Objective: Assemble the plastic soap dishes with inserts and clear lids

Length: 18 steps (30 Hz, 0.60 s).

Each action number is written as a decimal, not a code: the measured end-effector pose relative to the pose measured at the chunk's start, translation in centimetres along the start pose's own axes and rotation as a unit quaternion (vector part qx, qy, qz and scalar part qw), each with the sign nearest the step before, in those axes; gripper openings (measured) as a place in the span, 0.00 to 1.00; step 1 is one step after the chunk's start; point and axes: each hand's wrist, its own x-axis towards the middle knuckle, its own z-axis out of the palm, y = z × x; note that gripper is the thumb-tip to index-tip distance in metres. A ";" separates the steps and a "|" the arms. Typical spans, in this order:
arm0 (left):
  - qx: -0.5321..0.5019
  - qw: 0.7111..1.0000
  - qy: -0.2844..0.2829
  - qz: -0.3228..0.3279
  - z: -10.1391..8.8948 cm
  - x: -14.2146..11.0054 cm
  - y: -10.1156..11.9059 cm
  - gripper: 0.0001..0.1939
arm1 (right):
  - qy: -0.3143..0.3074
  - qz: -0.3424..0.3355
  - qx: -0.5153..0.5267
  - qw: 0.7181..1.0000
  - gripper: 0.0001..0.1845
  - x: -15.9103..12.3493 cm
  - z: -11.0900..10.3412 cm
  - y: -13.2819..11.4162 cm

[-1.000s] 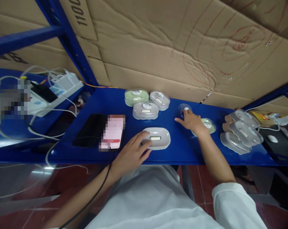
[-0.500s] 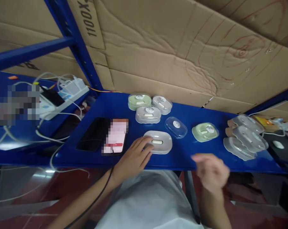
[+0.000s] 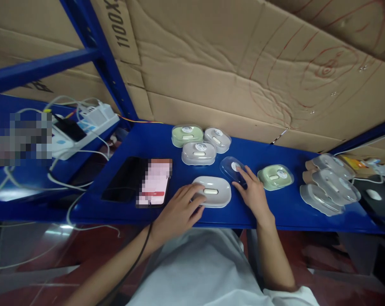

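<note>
A pale grey oval dish (image 3: 222,193) with a cream pill-shaped piece (image 3: 210,191) in its middle lies near the table's front edge. My left hand (image 3: 182,206) grips its left end, fingers over the rim and thumb along the near side. To the dish's upper right lies a clear plastic lid (image 3: 228,166) with a round label. My right hand (image 3: 253,189) reaches over the lid's right side, fingers apart and fingertips at the lid; whether they press on it I cannot tell. A green lidded dish (image 3: 276,177) stands just right of that hand.
Behind sit lidded dishes, one green (image 3: 187,135) and two grey (image 3: 198,153). Stacked grey covered dishes (image 3: 334,187) stand at right. A lit phone (image 3: 157,180) and a dark slab (image 3: 125,178) lie at left, near a power strip (image 3: 99,123). Cardboard (image 3: 211,63) walls the back.
My right hand has moved left and forward from in front of the table to the clear lid, its fingers opening out. My left hand stays at the grey dish.
</note>
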 end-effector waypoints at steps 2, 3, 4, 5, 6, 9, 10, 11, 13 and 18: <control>-0.001 1.000 -0.002 0.000 0.1 -0.1 0.0 0.11 | 0.000 -0.003 0.090 0.996 0.27 -0.7 -0.6 -0.1; -0.004 1.000 -0.001 -0.005 0.2 -0.1 0.0 0.13 | -0.009 -0.016 0.141 0.990 0.27 -1.3 -1.2 -0.4; -0.009 1.000 0.004 -0.015 0.2 -0.2 0.0 0.15 | -0.030 -0.036 0.183 0.982 0.26 -1.9 -1.8 -0.9; -0.018 0.999 0.014 -0.031 0.3 -0.2 0.0 0.18 | -0.062 -0.061 0.212 0.973 0.26 -2.6 -2.4 -1.5; -0.028 0.998 0.029 -0.048 0.3 -0.3 0.0 0.22 | -0.097 -0.089 0.227 0.965 0.26 -3.2 -2.9 -2.1; -0.069 0.991 0.078 -0.081 0.5 -0.3 -0.1 0.31 | -0.157 -0.146 0.216 0.953 0.30 -4.3 -3.6 -3.6; -0.082 0.989 0.087 -0.086 0.6 -0.3 -0.2 0.33 | -0.158 -0.156 0.212 0.952 0.30 -4.3 -3.5 -3.9; -0.095 0.987 0.093 -0.090 0.6 -0.3 -0.3 0.34 | -0.153 -0.164 0.210 0.952 0.31 -4.2 -3.2 -4.0; -0.117 0.984 0.095 -0.099 0.7 -0.3 -0.4 0.35 | -0.141 -0.178 0.197 0.954 0.30 -3.9 -2.5 -4.0; -0.104 0.988 0.029 -0.106 0.5 -0.4 -0.4 0.30 | -0.115 -0.216 0.169 0.955 0.26 -3.5 -0.8 -3.5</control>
